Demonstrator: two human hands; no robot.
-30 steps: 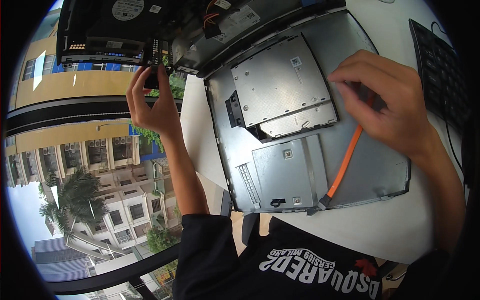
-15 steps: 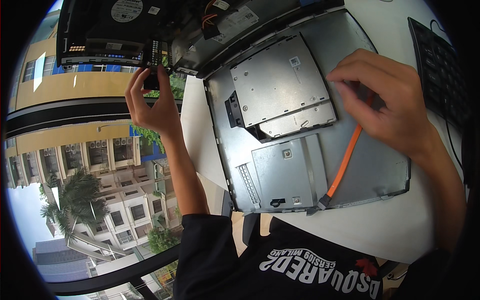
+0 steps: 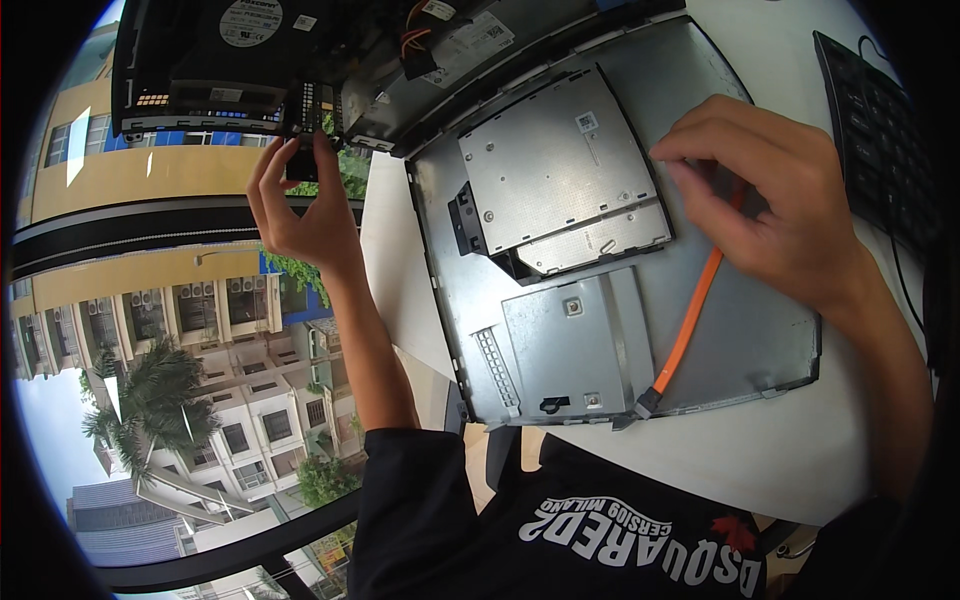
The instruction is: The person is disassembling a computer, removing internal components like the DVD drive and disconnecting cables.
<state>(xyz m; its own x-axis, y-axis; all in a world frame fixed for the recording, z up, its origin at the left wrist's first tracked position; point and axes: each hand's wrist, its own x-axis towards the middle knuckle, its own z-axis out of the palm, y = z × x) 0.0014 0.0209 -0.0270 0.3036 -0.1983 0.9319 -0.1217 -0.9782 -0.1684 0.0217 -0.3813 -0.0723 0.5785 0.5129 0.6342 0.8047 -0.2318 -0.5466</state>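
Observation:
My left hand (image 3: pixel 305 215) reaches to the lower edge of an opened black computer case (image 3: pixel 210 115). Its thumb and index finger close on a small black piece (image 3: pixel 303 165) by the slotted part of the case; its exact kind is unclear. My right hand (image 3: pixel 770 195) is curled over a metal side panel (image 3: pixel 720 350). An orange flat cable (image 3: pixel 690 325) with a dark connector runs from the panel's near edge up into its curled fingers, where the upper end is hidden. Left of that hand, a silver optical drive (image 3: pixel 550 165) lies on the panel.
The panel lies on a white table (image 3: pixel 810 440). A black keyboard (image 3: pixel 885 150) with its lead is on the far right. Orange wires (image 3: pixel 418 40) hang inside the case. A large window (image 3: pixel 200 300) with buildings outside is on the left.
My left hand has shifted very slightly at the case edge. The right hand and the cable have hardly moved.

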